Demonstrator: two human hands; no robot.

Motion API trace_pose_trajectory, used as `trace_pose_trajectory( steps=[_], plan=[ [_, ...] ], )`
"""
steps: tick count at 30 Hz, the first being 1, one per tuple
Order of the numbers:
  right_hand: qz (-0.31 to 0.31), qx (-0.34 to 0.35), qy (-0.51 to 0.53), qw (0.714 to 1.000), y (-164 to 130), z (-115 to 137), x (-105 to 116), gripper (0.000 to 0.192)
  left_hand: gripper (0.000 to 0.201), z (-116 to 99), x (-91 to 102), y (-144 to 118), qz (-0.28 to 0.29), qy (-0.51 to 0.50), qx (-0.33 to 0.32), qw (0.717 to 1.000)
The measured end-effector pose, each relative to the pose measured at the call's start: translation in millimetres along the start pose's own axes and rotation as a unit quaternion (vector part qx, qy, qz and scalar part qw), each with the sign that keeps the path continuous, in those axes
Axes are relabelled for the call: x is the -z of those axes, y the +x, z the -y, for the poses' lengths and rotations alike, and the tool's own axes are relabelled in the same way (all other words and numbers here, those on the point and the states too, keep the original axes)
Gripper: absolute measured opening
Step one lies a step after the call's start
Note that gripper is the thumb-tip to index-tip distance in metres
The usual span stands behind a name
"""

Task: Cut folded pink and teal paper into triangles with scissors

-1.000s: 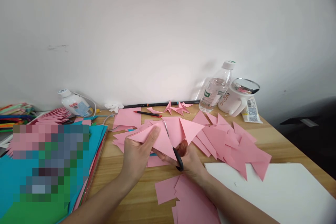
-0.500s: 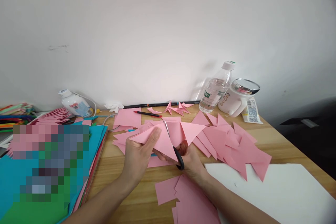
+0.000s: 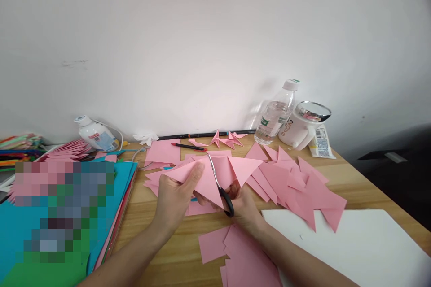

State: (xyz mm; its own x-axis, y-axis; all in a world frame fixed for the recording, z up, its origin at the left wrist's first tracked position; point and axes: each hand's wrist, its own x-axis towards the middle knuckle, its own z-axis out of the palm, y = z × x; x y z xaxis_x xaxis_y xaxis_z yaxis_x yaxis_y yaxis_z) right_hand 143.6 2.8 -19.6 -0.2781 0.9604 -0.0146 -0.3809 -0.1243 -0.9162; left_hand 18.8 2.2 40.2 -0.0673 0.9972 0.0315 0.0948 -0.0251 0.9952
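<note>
My left hand pinches a pink sheet of paper, thumb on top and fingers beneath. My right hand is closed on black-handled scissors, whose metal blades lie along the cut edge of the paper. To the right of the blades, another pink paper flap stands out over my right fingers; whether it still joins the held sheet is hard to tell. Pink paper triangles lie heaped to the right, and pink paper pieces lie below my right wrist.
Against the wall stand a water bottle, a white mug and a white bottle. A red-and-black pencil and folded pink pieces lie behind my hands. Coloured sheets are stacked left; a white board lies right.
The scissor blades show slightly more of their metal and sit a little further left against the paper. Both hands stay in nearly the same place, and the view has shifted slightly.
</note>
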Motion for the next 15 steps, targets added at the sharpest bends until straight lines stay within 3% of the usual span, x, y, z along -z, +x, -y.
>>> trace_pose_trajectory(
  steps=[4, 7, 11, 15],
  plan=[
    [-0.028, -0.003, -0.021, 0.999, -0.4, 2.3, -0.7, 0.036, 0.033, -5.5, 8.6, 5.3, 0.037, 0.041, 0.034, 0.998],
    [-0.012, -0.034, -0.012, 0.999, 0.7, -1.9, 1.5, 0.036, 0.033, -10.1, 11.4, 6.9, 0.065, 0.059, 0.048, 0.995],
    [-0.028, -0.050, 0.018, 0.998, 3.6, -11.8, 6.0, 0.024, 0.036, -12.0, 13.1, 7.0, 0.063, 0.064, 0.055, 0.994],
    [0.017, -0.061, -0.020, 0.998, 2.9, -18.6, 7.2, 0.031, 0.036, -14.1, 11.5, 3.6, 0.097, 0.027, 0.082, 0.992]
  ],
)
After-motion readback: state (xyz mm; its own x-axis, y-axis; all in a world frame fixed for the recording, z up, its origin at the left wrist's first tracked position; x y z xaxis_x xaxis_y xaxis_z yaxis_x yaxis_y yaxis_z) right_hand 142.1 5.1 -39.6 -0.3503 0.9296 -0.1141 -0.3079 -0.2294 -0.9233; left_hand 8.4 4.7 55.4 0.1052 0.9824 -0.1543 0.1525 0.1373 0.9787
